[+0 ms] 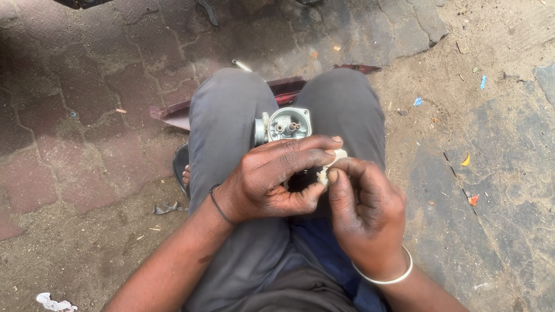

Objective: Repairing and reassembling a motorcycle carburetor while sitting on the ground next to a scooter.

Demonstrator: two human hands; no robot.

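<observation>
A silver metal carburettor body (284,125) rests between my knees on my grey trousers, its open face with small brass tubes pointing up. My left hand (272,179) is curled just below it, and its fingers close around a small pale part (330,166). My right hand (364,208) meets the left, pinching the same pale part between thumb and fingertips. Most of that part is hidden by my fingers. A thin black band circles my left wrist and a white bangle my right.
I sit low over paved brick ground (69,115) on the left and dusty dirt (491,144) on the right. A dark red panel (173,112) lies under my legs. A thin metal rod (241,65) lies beyond my left knee. Small bits of litter dot the ground.
</observation>
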